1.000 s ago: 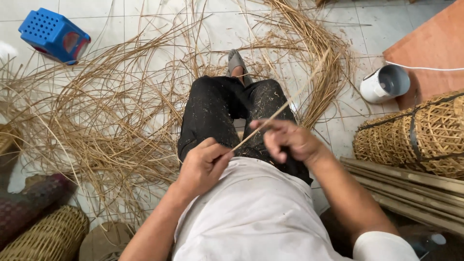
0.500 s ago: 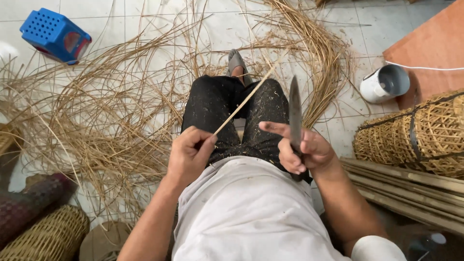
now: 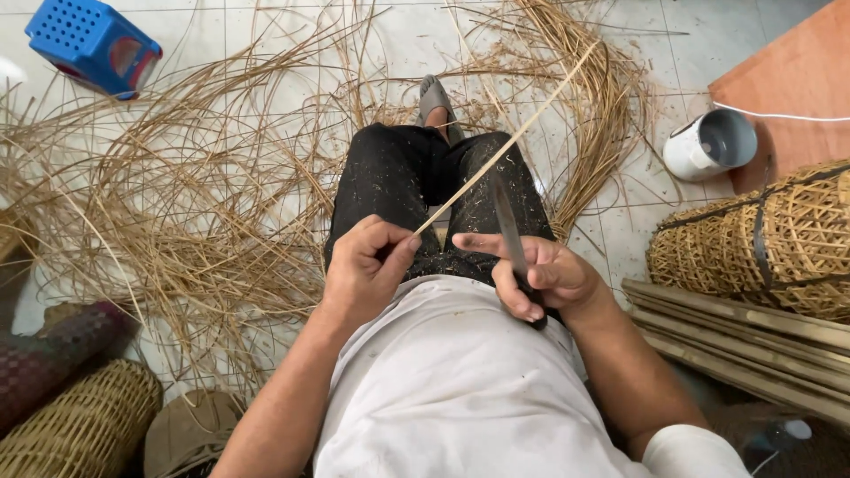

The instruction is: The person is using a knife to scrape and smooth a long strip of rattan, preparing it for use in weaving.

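As the long cane strip (image 3: 505,146) swung clear of the blade, the seated weaver's left hand (image 3: 367,265) pinched its near end between thumb and forefinger, while the right hand (image 3: 536,274), newly lowered, clenched a dark knife (image 3: 507,232) upright just beside it, amid scattered cane (image 3: 177,195).

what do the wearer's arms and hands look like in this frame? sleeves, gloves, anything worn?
Both hands bare: left hand, right hand. No gloves, rings or watch visible. Forearms uncovered. A white short sleeve shows on the right upper arm, matching the white shirt; the left sleeve is out of frame.
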